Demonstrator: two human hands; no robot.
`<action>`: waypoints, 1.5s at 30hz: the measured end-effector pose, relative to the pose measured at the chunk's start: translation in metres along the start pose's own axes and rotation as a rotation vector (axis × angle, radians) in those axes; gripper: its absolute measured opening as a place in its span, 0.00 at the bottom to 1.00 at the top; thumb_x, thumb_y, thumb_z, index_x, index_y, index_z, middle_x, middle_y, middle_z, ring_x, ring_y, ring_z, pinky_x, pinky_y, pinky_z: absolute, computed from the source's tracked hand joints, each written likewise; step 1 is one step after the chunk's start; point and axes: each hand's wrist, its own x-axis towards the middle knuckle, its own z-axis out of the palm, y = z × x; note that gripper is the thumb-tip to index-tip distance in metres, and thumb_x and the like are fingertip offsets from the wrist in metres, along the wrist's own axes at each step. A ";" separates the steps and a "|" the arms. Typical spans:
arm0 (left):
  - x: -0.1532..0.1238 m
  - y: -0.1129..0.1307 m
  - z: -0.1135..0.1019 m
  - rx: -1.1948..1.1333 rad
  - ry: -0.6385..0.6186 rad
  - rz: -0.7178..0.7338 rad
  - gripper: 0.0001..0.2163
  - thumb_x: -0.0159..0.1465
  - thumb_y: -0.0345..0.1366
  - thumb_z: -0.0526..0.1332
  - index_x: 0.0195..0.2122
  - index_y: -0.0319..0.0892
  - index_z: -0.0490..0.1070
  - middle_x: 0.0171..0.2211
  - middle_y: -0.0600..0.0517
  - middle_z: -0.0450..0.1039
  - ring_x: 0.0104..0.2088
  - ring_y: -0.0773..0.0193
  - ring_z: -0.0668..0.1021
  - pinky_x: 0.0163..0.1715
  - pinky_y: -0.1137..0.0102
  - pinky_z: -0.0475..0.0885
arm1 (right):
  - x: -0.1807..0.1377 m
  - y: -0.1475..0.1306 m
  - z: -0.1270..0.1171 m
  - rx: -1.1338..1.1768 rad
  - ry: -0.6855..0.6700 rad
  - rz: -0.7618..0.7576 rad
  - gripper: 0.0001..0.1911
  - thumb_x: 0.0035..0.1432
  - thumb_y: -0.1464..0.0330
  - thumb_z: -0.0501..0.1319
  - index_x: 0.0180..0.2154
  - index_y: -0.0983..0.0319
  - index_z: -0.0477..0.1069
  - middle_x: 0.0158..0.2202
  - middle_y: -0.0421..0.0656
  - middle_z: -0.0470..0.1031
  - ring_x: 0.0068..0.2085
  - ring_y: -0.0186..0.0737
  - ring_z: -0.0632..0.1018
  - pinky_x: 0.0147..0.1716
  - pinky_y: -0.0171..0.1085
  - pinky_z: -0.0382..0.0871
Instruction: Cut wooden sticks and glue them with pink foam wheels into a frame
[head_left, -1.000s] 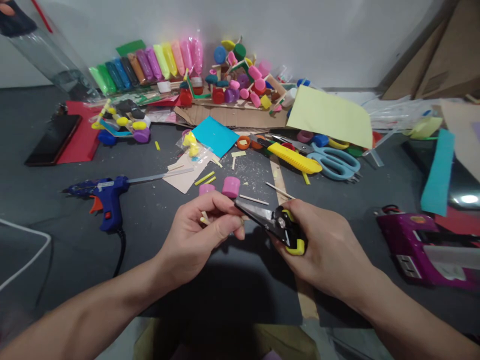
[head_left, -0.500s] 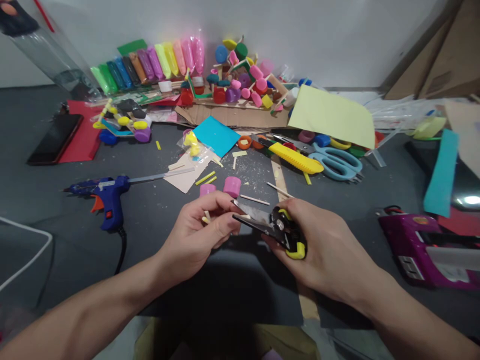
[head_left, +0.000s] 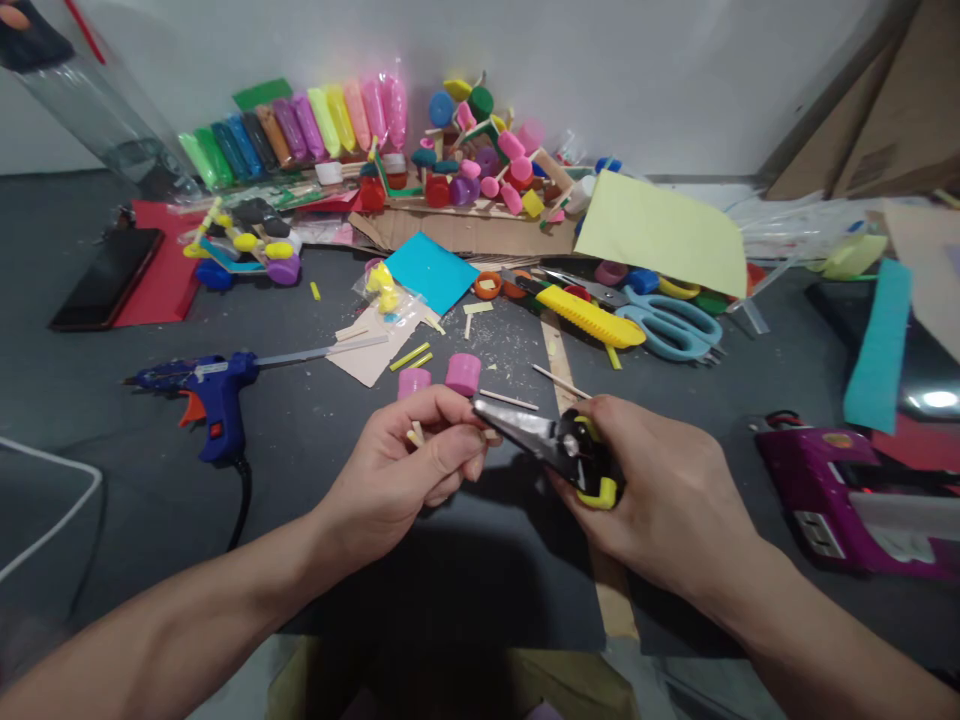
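My left hand [head_left: 420, 450] pinches short, pale wooden sticks [head_left: 417, 433] between thumb and fingers, and most of their length is hidden. In my right hand [head_left: 652, 480] is a pair of black and yellow snips [head_left: 559, 440], its blades nearly closed and pointing at my left fingertips. A stick end pokes out just under the blade tips. Right behind the left hand stand two pink bottle caps [head_left: 463, 373]. A thin wooden stick [head_left: 510, 400] lies beyond the blades, and another stick [head_left: 561, 381] rests by my right knuckles.
A blue glue gun [head_left: 217, 390] lies at left, its cord running toward me. Beyond the hands are a yellow utility knife [head_left: 589, 315] and blue-handled scissors [head_left: 675, 325]. A purple device [head_left: 847, 500] sits at right. Bottle-cap models and clay packs [head_left: 322, 120] line the wall.
The snips' blades have come nearly together and drawn slightly right, away from the left fingers. My left hand has hardly moved.
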 end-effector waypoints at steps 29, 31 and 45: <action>0.000 0.007 0.004 -0.109 -0.094 -0.050 0.12 0.64 0.41 0.68 0.30 0.39 0.71 0.22 0.60 0.60 0.17 0.79 0.53 0.15 0.81 0.47 | 0.002 -0.001 -0.002 0.138 -0.072 0.071 0.07 0.58 0.64 0.59 0.36 0.60 0.65 0.27 0.43 0.74 0.24 0.42 0.73 0.24 0.37 0.63; 0.001 0.007 0.003 -0.118 -0.094 -0.059 0.11 0.64 0.41 0.67 0.32 0.39 0.70 0.21 0.60 0.58 0.17 0.78 0.53 0.16 0.80 0.47 | 0.003 -0.002 -0.002 0.174 -0.063 0.096 0.10 0.60 0.62 0.60 0.39 0.61 0.66 0.29 0.44 0.75 0.26 0.43 0.75 0.26 0.38 0.65; 0.001 0.005 -0.001 -0.060 -0.157 -0.068 0.13 0.63 0.42 0.68 0.32 0.40 0.67 0.20 0.62 0.52 0.18 0.77 0.51 0.17 0.79 0.47 | 0.009 -0.006 -0.006 0.237 -0.211 0.089 0.09 0.57 0.61 0.59 0.32 0.59 0.63 0.27 0.42 0.71 0.24 0.37 0.69 0.24 0.35 0.61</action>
